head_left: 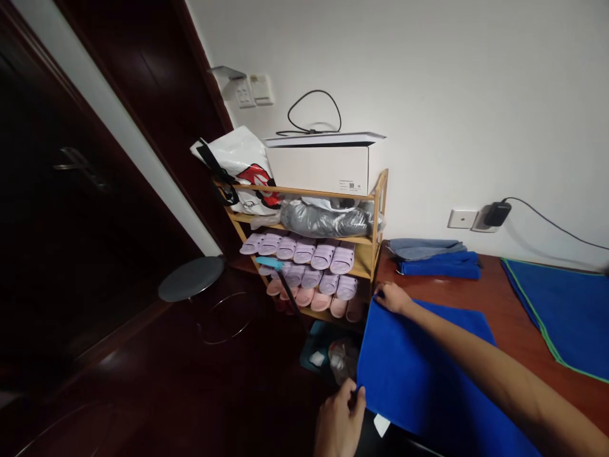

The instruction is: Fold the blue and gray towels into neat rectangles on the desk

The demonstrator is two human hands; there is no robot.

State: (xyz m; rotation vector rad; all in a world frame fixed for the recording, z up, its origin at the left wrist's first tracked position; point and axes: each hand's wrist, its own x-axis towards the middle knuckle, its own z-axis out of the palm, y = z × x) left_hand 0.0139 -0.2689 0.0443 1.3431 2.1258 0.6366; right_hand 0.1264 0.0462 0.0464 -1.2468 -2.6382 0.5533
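Currently the left hand [339, 416] is pinching the blue cloth [399, 362] near its closer left corner, the right hand [394, 297] its far left one; the cloth is stretching rightward from both, passing beneath the right forearm [480, 352], over the worktop [509, 317].

I can make out only a few black letters [254, 205], perhaps "ose", on the bag [238, 149]; the box [309, 170] bears a square code [351, 186] and print too small for me to read.
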